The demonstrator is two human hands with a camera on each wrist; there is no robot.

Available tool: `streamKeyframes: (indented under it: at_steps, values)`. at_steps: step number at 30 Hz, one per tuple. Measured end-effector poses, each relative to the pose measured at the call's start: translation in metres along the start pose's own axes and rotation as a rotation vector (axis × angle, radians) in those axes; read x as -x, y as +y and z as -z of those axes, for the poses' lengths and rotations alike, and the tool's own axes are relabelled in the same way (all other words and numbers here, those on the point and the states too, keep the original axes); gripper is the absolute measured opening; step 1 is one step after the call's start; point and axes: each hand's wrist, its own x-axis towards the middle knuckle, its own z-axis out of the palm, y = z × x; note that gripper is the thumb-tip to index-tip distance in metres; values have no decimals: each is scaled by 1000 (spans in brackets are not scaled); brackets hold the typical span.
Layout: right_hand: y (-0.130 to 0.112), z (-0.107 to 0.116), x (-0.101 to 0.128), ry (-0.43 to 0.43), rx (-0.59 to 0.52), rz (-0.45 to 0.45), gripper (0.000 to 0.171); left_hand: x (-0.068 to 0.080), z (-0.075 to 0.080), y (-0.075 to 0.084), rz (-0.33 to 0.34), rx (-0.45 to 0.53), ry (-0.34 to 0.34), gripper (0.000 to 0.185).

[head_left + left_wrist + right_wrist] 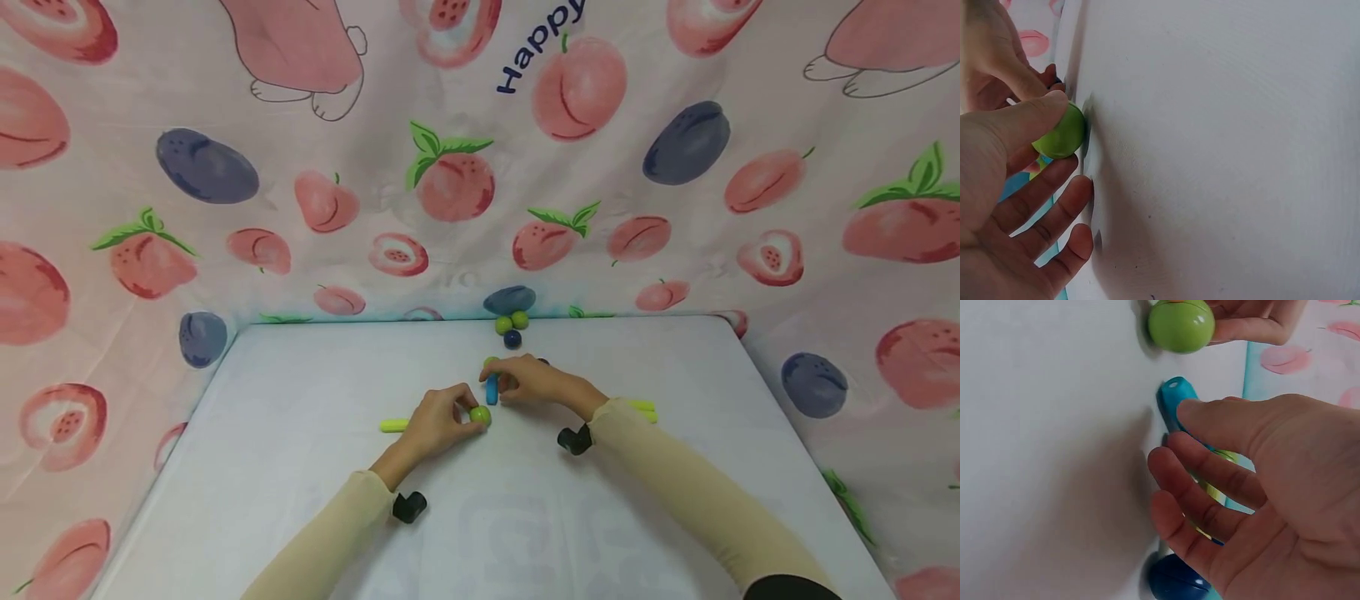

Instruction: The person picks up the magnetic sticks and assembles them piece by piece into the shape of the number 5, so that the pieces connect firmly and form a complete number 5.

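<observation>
My left hand (438, 421) pinches a green ball (480, 415) between thumb and forefinger; in the left wrist view the thumb lies over the ball (1061, 132) and the other fingers (1054, 206) hang loosely spread below it, the ball touching the white table (300, 467). My right hand (536, 382) sits at one o'clock of the left, just beside it, with thumb and fingers curled round a blue stick (492, 389). The right wrist view shows the thumb pressed on the stick (1175, 403), whose bare end points toward the green ball (1181, 325); the two are near but apart. Under the same hand (1260, 487) I see something yellow-green (1210, 490) behind the fingers, too hidden to name, and a dark blue ball (1175, 581) by the little finger.

At twelve o'clock from my hands, at the table's far edge, two green balls (511, 322) sit touching each other, with a dark ball (512, 339) just in front of them. A yellow-green stick (393, 426) lies at nine o'clock of the left hand, partly hidden by it. More yellow-green sticks (643, 410) show at three o'clock, behind my right wrist. A cloth (225, 208) printed with peaches and plums hangs round the table on all sides.
</observation>
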Motion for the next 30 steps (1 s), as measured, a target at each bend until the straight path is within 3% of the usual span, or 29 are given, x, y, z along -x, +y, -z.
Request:
streamKeyframes:
  at_steps: [17, 30]
  values:
    - [1, -6, -8, 58, 39, -44, 28, 0, -1, 5, -4, -14, 33, 25]
    - [4, -3, -13, 43, 36, -56, 28, -3, -10, 13, 45, -51, 69, 27]
